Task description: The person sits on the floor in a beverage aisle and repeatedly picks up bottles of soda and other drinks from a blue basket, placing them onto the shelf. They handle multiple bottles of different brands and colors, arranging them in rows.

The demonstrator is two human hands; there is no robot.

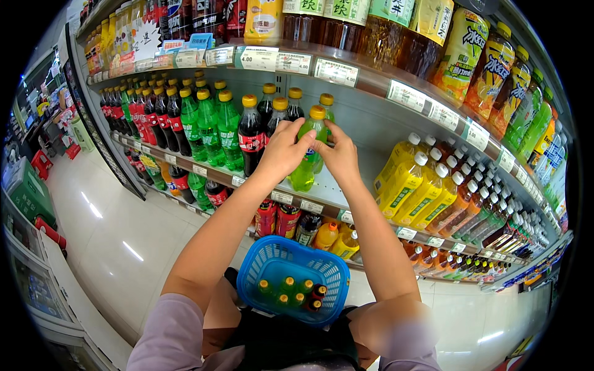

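Observation:
A light green soda bottle (304, 174) with a yellow cap stands on the middle shelf (332, 190). From its left side my left hand (288, 146) grips the upper part, thumb across the front. My right hand (341, 155) holds the same bottle from the right, its thumb near the left one. Right behind it is a second light green bottle (327, 104), partly hidden. Cola bottles (250, 139) with red labels and yellow caps stand just left of my left hand. Below my arms sits a blue plastic basket (341, 278) containing several green bottles (290, 290) and two dark ones (318, 297).
Green soda bottles (207, 132) line the shelf farther left. Yellow drink bottles (410, 185) with white caps stand right of my right forearm. An upper shelf edge with price tags (336, 72) overhangs my hands. More bottles (327, 235) fill the lower shelf behind the basket.

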